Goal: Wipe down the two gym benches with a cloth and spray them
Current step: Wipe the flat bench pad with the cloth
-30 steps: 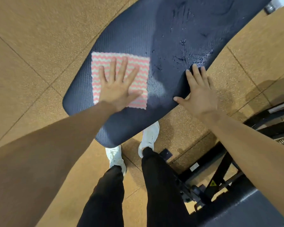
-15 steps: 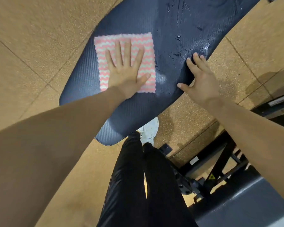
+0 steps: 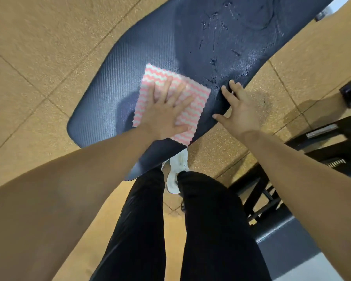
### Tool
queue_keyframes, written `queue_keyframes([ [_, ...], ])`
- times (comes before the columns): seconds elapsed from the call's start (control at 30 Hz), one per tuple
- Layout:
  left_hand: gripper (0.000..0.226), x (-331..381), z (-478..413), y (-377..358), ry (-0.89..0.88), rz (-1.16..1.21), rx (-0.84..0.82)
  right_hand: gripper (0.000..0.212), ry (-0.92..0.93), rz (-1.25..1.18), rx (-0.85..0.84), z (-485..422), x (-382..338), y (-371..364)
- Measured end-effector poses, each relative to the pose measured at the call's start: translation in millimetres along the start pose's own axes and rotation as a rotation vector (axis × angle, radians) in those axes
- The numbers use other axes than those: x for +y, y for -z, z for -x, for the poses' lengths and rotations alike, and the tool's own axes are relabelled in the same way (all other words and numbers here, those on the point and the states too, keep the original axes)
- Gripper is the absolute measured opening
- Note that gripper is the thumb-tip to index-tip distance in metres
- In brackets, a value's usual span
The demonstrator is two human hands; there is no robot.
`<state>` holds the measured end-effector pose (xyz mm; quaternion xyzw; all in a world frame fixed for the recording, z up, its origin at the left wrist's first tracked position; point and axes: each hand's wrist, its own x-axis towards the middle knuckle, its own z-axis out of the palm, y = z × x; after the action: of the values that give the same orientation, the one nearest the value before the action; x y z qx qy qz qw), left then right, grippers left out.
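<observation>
The left hand (image 3: 166,114) lies flat with its fingers spread and straight, pinching nothing. Its palm and fingers press the pink-and-white cloth (image 3: 200,98) down onto the dark bench pad (image 3: 126,69). Compared with a second ago, the cloth has slid from the pad's rounded end, now off to the thumbless side of that hand, across toward the right hand (image 3: 239,110), and it has turned from square-on to skewed. One corner now reaches the pad's edge just below the heel of the left palm, and its far side lies close to the right thumb without touching it. The right hand has kept its place, open and relaxed, with its fingertips resting on the pad's edge as if to steady the bench and gripping nothing. Beyond the fingertips of both hands, beads and streaks of spray (image 3: 217,57) glisten on the pad, apparently not yet wiped, while the stretch behind the cloth looks duller. This suggests the wipe is working from the near end into the wet patch, with much of this pad left to cover. The corner of another dark pad (image 3: 282,232), possibly the second bench, shows near the right forearm, and no hand is on it. No spray bottle is in view.
</observation>
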<state>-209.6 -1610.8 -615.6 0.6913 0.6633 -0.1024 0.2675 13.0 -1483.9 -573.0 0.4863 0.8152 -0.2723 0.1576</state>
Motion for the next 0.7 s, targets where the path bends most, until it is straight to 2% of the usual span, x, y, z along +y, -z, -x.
queue_keyframes([
  [0.2,0.092,-51.8,-62.3,53.2,0.319,0.089,0.127,0.084,0.007,-0.057,0.002,-0.6,6.0,-6.8],
  [0.43,0.092,-42.5,-106.1,74.0,0.473,0.117,0.191,0.082,0.142,-0.15,0.063,-1.5,25.3,-17.8],
  [0.57,0.093,-4.4,-96.2,53.5,0.431,0.105,0.208,0.079,0.195,-0.2,0.093,-4.9,31.6,-20.1],
  [0.7,0.092,50.3,-75.7,29.7,0.363,0.156,0.14,0.06,0.236,-0.246,0.107,-6.4,45.2,-5.1],
])
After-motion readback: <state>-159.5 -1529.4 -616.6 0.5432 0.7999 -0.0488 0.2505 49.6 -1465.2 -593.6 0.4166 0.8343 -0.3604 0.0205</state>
